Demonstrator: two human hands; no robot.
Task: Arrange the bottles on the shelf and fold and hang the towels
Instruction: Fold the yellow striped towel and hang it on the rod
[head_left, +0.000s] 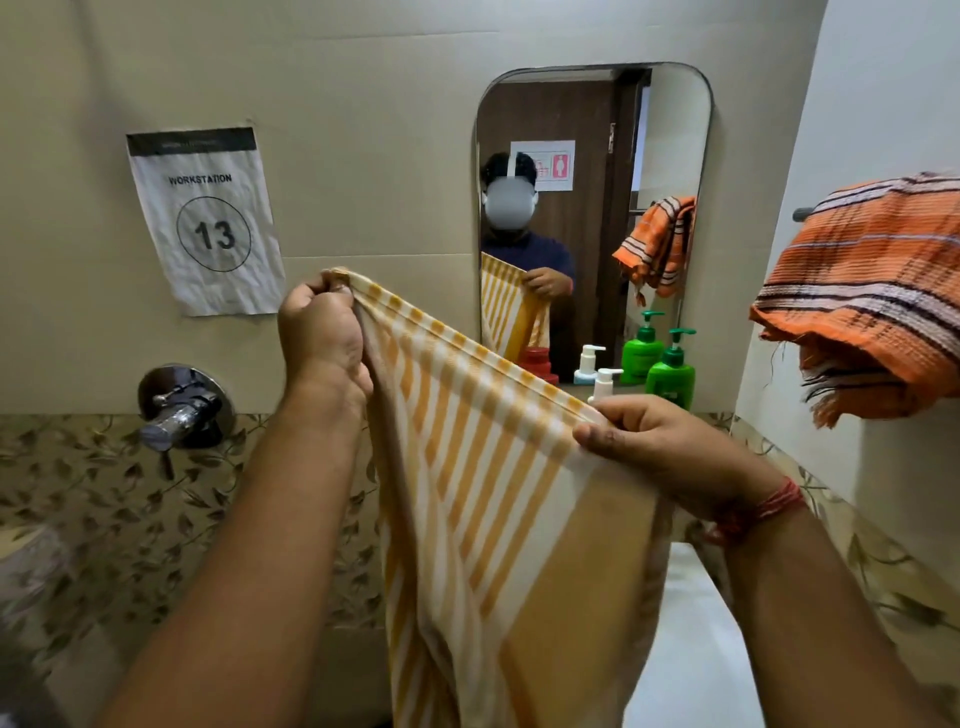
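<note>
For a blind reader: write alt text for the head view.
Two hands, left hand and right hand, hold a yellow-striped towel stretched by its top edge before a mirror. An orange towel hangs on the right, beside green pump bottles.

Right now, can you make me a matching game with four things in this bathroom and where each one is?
Things:
1. Yellow-and-white striped towel
2. Orange plaid towel
3. Green pump bottle
4. White paper sign with the number 13

Places:
A. Taped to the beige wall, left of the mirror
B. Standing at the foot of the mirror
C. Stretched between the left hand and the right hand
D. Draped over a rail on the right wall

Pairs: 1-C, 2-D, 3-B, 4-A
</note>
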